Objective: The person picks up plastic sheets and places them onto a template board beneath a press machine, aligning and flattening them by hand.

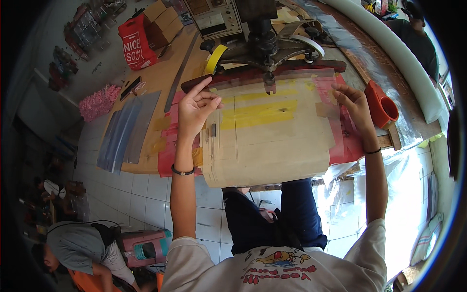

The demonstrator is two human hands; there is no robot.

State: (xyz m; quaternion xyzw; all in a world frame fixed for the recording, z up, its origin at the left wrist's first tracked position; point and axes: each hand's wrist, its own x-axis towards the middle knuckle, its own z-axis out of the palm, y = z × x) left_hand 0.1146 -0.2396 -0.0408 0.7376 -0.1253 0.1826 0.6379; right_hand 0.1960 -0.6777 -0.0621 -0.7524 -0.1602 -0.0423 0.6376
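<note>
A tan sheet with yellow tape strips covers the work surface in front of me, with red sheeting along its sides. A thin see-through plastic sheet lies over its far part; its outline is faint. My left hand is at the left far corner, thumb against curled fingers, index finger stretched forward. My right hand pinches at the right far corner. Both seem to grip the plastic sheet's edges. Above the sheet hangs a dark metal press head, its curved dark red bar just beyond my hands.
An orange tape dispenser stands right of my right hand. Clear plastic sheets, a phone and a pink bundle lie left. Behind are a red bag and a control box. Other people are around.
</note>
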